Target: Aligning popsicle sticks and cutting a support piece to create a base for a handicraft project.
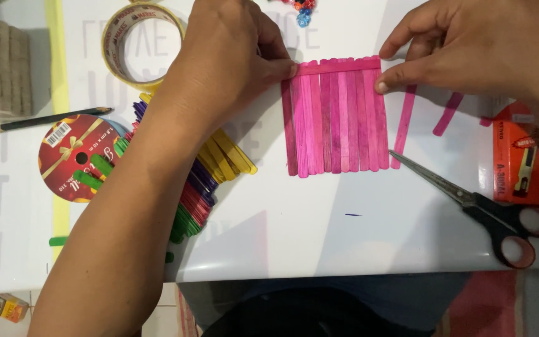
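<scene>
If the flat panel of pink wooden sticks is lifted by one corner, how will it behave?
The panel of pink wooden sticks probably sags or separates, since only one crossbar stick spans it. It looks thin, so likely light. Both the left hand and right hand press it flat.

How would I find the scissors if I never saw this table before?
Look at the white table, then at its right front corner, below the row of pink sticks. The scissors lie there, blades shut and pointing at the sticks. Only they have black handles with round red-lined holes.

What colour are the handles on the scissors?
Black, with red-lined finger holes, on the scissors; seen in the head view.
</scene>
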